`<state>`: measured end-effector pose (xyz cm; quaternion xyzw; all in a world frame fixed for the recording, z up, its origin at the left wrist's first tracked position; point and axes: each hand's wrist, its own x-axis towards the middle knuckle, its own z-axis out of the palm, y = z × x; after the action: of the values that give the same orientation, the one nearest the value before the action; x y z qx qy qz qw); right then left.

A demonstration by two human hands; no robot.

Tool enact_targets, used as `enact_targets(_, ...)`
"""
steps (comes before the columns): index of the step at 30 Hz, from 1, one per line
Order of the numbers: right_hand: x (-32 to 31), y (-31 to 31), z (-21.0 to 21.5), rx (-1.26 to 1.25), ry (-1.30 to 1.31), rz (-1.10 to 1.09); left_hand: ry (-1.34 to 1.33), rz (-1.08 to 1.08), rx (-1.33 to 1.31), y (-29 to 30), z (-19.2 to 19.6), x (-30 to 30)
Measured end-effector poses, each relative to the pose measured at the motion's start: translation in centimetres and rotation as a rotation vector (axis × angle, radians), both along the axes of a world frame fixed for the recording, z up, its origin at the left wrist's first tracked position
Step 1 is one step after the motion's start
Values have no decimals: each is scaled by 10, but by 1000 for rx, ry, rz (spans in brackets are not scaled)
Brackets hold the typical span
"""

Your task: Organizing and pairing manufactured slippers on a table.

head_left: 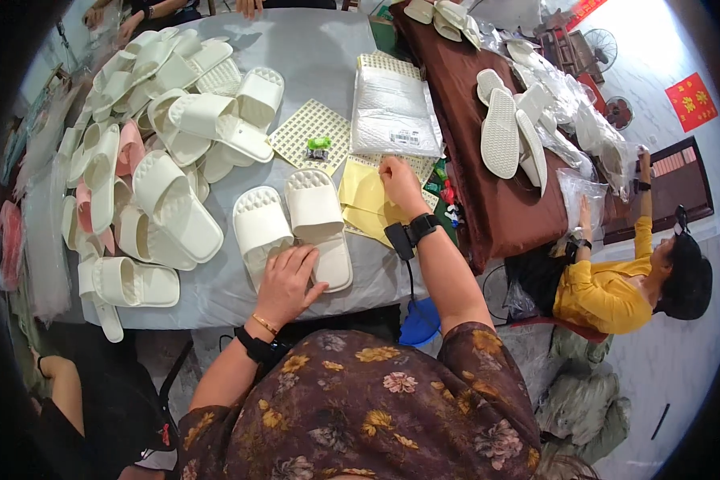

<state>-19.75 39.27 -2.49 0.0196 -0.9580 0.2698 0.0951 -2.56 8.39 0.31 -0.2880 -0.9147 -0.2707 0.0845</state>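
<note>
A pair of white slippers sits side by side in front of me, the left slipper (262, 228) and the right slipper (312, 216), toes toward me. My left hand (290, 280) lies across their near ends with its fingers stretched out. To the right, my right hand (402, 186) is closed at the edge of yellow backing paper (362, 188), below a white padded package (396, 104). Whatever its fingertips pinch is hidden. A sheet of small labels (306, 128) lies beyond the slippers, carrying a small green item (318, 143).
A heap of white slippers (176, 112), with a few pink ones (130, 148), covers the table's left side. On the right, a brown-covered table (472, 104) holds more slippers (500, 132) and plastic bags. A person in yellow (608, 288) works there. Other people's arms show at the edges.
</note>
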Motion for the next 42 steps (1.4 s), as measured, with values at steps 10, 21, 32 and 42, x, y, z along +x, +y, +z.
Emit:
enact_targets(10, 0, 1, -1, 26, -42, -21, 3, -7, 2, 0, -1, -2)
enact_targets(21, 0, 1, -2, -22, -23, -14, 17, 4, -16, 0, -1, -1)
enact_targets(32, -2, 6, -5, -100, -52, -14, 11, 6, -13, 0, -1, -1)
enact_targets(42, 3, 6, 2, -67, -41, 14, -22, -3, 13, -1, 0, 1)
